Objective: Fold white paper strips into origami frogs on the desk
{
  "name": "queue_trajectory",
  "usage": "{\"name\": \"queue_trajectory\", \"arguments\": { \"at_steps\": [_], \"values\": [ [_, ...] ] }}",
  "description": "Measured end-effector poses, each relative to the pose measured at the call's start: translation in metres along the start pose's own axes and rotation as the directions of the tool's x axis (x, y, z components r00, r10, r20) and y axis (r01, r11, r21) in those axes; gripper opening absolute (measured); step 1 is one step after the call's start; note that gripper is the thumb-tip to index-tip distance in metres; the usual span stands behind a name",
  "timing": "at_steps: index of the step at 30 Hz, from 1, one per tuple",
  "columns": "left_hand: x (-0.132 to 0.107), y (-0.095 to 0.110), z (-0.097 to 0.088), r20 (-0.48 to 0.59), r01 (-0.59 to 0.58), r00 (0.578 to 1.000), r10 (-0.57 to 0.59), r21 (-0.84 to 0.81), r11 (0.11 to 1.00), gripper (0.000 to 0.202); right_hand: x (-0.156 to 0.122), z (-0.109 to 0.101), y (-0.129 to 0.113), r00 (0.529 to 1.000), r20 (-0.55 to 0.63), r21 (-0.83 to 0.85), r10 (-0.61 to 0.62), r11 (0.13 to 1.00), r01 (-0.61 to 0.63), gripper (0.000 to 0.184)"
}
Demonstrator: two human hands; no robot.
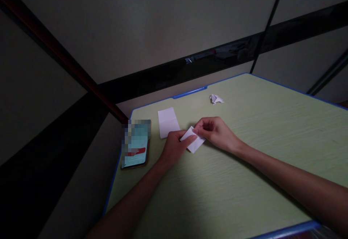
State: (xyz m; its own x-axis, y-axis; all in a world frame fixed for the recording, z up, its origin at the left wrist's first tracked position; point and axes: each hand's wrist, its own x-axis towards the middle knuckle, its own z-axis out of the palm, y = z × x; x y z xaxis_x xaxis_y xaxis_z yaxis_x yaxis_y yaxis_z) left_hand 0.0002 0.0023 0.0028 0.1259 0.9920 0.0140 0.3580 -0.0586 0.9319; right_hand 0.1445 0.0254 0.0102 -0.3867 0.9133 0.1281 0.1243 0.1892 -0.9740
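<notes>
Over a pale green wood-grain tabletop (277, 134) edged in blue, the left hand (174, 145) and right hand (216, 131) pinch a folded white paper (194, 146) between thumbs and fingers. A smartphone (137, 148), a white sheet (167, 122) and a folded paper figure (215, 99) lie around them. Beyond, dim greyish panels (163, 25) carry a glossy black band (152, 83).

Pale green, blue-edged table (280, 126) in dim light beside grey panels (168, 21) with a black band (152, 77)
</notes>
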Motion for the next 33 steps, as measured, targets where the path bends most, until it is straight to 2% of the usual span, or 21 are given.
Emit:
{"name": "queue_trajectory", "arguments": {
  "at_steps": [11,16,21,24,28,33],
  "values": [
    [0.0009,-0.0025,0.0002,-0.012,-0.013,1.000,0.013,0.031,0.999,0.027,0.0009,0.0027,0.0004,0.999,-0.053,-0.011,0.011,1.000,-0.012,0.009],
    [-0.0001,-0.0023,-0.0005,-0.015,-0.015,1.000,0.015,0.014,1.000,0.026,0.0011,0.0027,0.0000,1.000,-0.028,-0.022,0.003,1.000,-0.004,0.012],
    [-0.0011,-0.0002,-0.0017,-0.018,-0.007,1.000,0.008,0.022,1.000,0.026,0.0023,0.0019,0.0031,0.998,0.018,-0.013,-0.068,0.998,0.068,0.012],
    [-0.0017,0.0009,-0.0019,-0.018,-0.015,1.000,0.016,0.014,1.000,0.026,0.0011,0.0011,0.0030,0.994,0.055,-0.120,-0.092,0.988,0.098,0.013],
    [-0.0019,0.0019,-0.0018,-0.022,-0.017,1.000,0.017,0.013,1.000,0.025,-0.0020,0.0006,-0.0009,0.984,0.123,-0.321,-0.132,0.933,0.165,0.019],
    [-0.0019,0.0029,-0.0018,-0.029,0.002,1.000,-0.002,-0.002,1.000,0.025,-0.0022,0.0006,-0.0030,0.980,0.146,-0.335,-0.137,0.925,0.179,0.017]
  ]
}}
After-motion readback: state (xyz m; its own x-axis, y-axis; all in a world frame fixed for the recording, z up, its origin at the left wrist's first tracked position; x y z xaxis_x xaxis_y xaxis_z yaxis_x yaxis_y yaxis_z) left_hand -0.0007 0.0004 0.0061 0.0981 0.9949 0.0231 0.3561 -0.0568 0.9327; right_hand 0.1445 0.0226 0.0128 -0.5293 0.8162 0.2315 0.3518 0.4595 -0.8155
